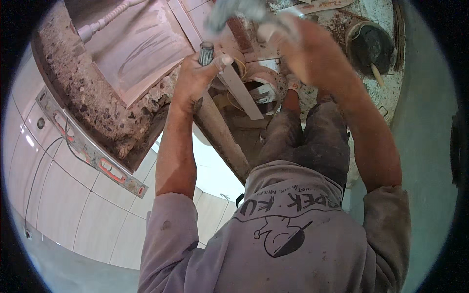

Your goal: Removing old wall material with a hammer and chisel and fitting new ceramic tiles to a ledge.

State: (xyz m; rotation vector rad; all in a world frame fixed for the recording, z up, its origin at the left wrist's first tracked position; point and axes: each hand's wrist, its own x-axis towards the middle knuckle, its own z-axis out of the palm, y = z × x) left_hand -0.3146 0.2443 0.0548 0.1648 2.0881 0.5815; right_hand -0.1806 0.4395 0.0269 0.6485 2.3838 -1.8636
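Observation:
My left hand is closed around a grey metal chisel, whose blunt top end sticks up above my thumb. Its lower part is hidden by the hand. Raised at the top centre, my right hand grips a hammer, smeared by motion. The hammer head is above the chisel and apart from it. Close to my left hand lies a rough, broken concrete edge, bordering a pale, dusty, smudged slab.
A spirit level leans along the tiled wall at left. A white ribbed pipe runs at the upper left. A wooden beam stands near my legs. At right is a bucket of dark mix with a wooden-handled tool.

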